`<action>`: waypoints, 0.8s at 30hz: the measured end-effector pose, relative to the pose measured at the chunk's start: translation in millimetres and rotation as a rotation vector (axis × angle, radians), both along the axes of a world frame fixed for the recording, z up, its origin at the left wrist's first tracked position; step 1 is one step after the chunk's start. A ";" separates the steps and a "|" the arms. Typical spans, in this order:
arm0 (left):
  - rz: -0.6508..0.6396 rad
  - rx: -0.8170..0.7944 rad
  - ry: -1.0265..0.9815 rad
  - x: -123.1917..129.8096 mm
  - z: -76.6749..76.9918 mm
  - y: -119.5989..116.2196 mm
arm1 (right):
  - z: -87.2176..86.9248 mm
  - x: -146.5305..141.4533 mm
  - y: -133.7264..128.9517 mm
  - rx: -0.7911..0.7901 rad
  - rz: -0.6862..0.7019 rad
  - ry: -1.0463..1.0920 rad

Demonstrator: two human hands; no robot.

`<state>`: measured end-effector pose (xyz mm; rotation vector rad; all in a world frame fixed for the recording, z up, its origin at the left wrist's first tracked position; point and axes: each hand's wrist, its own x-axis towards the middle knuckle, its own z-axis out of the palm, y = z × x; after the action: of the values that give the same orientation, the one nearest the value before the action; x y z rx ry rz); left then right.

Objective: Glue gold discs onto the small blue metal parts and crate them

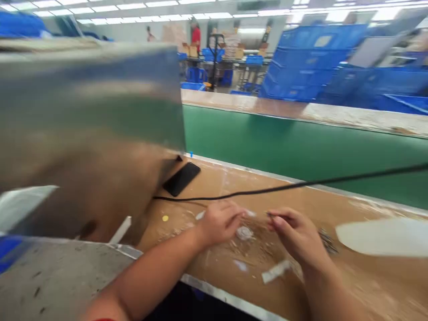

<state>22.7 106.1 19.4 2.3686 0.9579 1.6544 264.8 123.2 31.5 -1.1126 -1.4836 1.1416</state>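
Note:
My left hand (220, 223) is over the brown work surface (214, 178), with its fingers bent and pressed together. Whatever it may hold is hidden. Just below its fingertips lies a crumpled whitish, clear piece (244, 232). To the right, my right hand (299, 236) pinches a tiny dark piece (269, 215) between thumb and forefinger; its kind is too small and blurred to name. Beside the right hand is a small heap of metal pieces (327, 240), partly covered by the hand. A pale strip (276, 271) lies between my forearms.
A large shiny metal box (90, 116) stands at the left. A black cable (234, 194) crosses behind my hands, near a black phone (182, 178). A white sheet (384, 236) lies at the right. Beyond are a green belt (284, 138) and stacked blue crates (314, 62).

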 end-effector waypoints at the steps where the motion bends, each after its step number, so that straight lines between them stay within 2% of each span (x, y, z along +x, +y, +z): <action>1: -0.004 -0.026 -0.008 -1.0 1.9 0.1 | 2.3 -4.1 1.4 -0.030 0.047 0.061; 5: -0.022 -0.110 -0.031 -0.9 3.7 0.3 | 7.4 -10.1 4.2 -0.070 0.188 0.148; 10: -0.029 -0.198 -0.060 1.2 -0.1 0.7 | 6.7 -0.2 1.2 -0.020 0.237 0.065; 13: -0.062 -0.403 -0.138 3.5 -4.1 2.8 | 8.4 2.9 -0.4 0.141 0.251 -0.146; 16: -0.135 -0.703 -0.334 6.8 -10.0 7.1 | 11.5 2.6 -1.5 0.391 0.268 -0.428; 18: -0.186 -0.844 -0.430 8.3 -12.7 9.9 | 13.6 1.6 -2.7 0.489 0.308 -0.533; 20: -0.216 -0.910 -0.463 8.8 -13.3 11.5 | 16.0 0.7 -4.9 0.519 0.352 -0.575; 24: -0.224 -0.921 -0.471 9.0 -12.3 11.6 | 21.1 -0.6 -10.7 0.533 0.370 -0.611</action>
<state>31.7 117.7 7.1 1.3496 1.0000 1.2033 264.2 112.5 52.6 -0.8565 -2.3739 0.5726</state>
